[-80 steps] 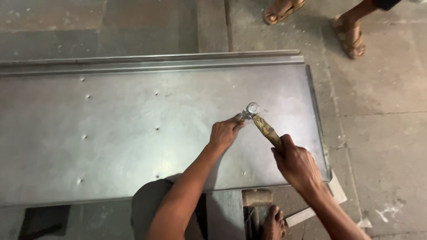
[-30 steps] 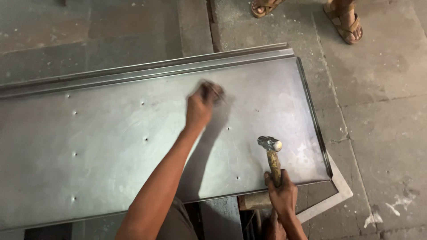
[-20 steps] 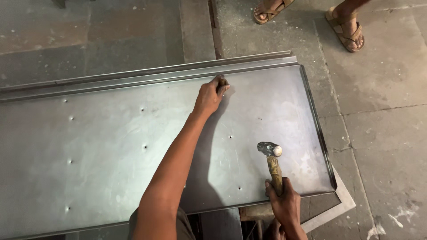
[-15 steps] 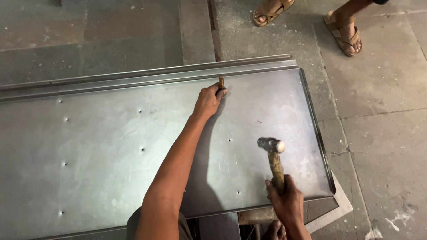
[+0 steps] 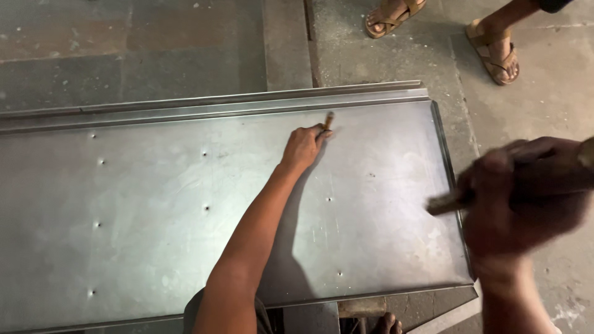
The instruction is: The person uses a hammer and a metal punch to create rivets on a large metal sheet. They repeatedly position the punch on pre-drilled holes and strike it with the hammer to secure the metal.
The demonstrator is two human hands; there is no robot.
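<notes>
Sheet metal panel on concrete floor | left hand grasps punch | right hand clenches hammer handle

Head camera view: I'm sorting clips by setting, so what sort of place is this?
Probably a sheet-metal workshop: a large folded-edge metal sheet with punched dimples lies over a bare concrete floor, and the left hand sets a punch on it.

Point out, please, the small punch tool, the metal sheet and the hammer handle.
punch tool (image 5: 328, 119), head view, its upper end.
metal sheet (image 5: 154, 247), head view, bare surface.
hammer handle (image 5: 442, 203), head view, blurred wooden end below the right hand (image 5: 523, 198).
</notes>
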